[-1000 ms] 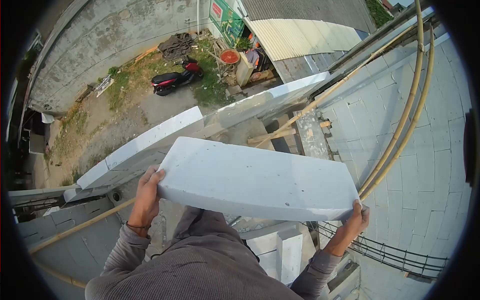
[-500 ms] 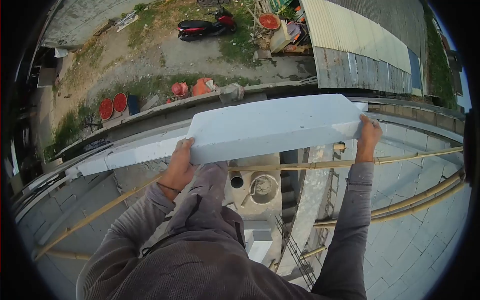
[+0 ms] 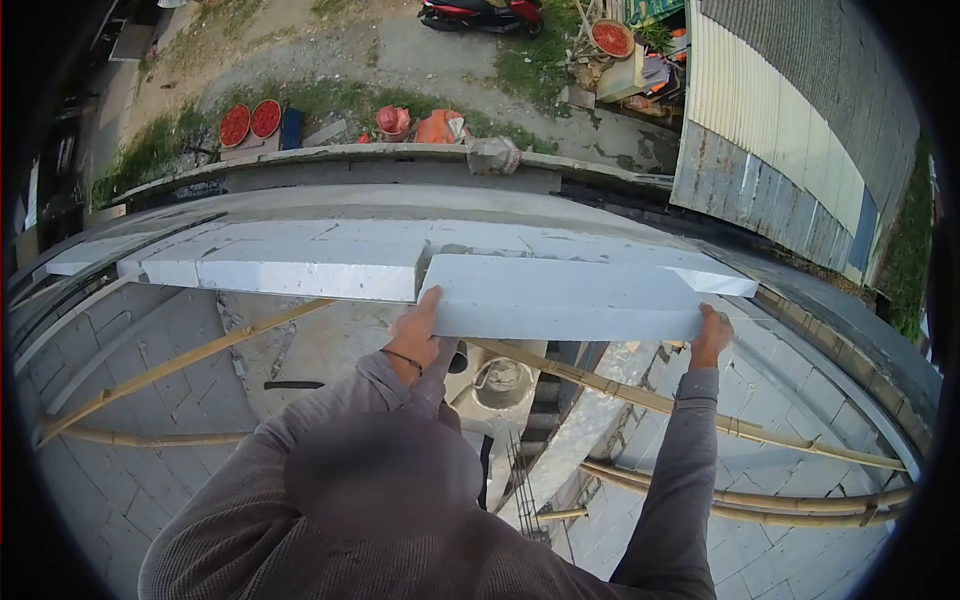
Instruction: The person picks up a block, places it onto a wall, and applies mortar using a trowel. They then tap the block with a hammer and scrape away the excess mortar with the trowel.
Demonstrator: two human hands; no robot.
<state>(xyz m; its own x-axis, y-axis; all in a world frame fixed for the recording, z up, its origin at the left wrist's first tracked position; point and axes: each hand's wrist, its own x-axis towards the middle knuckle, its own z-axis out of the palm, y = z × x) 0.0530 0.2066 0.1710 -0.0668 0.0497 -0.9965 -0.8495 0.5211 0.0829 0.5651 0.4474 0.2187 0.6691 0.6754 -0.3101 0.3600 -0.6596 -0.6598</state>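
Note:
A long white aerated concrete block point(image 3: 565, 298) spans between my two hands at the top of the wall. My left hand point(image 3: 414, 332) grips its left end, with the fingers at the corner. Around the right end closes my right hand point(image 3: 711, 334). To the left lies a row of white blocks point(image 3: 305, 272) along the wall top, its end close to the held block. Another white block point(image 3: 718, 282) shows just past the right end. Whether the held block rests on the wall or hangs just off it, I cannot tell.
Bamboo poles point(image 3: 800, 453) cross below, with steel rebar point(image 3: 522, 480) and a round pit point(image 3: 502, 382) far down. Beyond the wall are a corrugated roof point(image 3: 770, 150), red-filled baskets point(image 3: 265, 118) and a motorbike point(image 3: 485, 15).
Both hands have lowered the block toward the wall top, and it now lies nearer the row on the left. My view has tilted down, showing more of the wall top.

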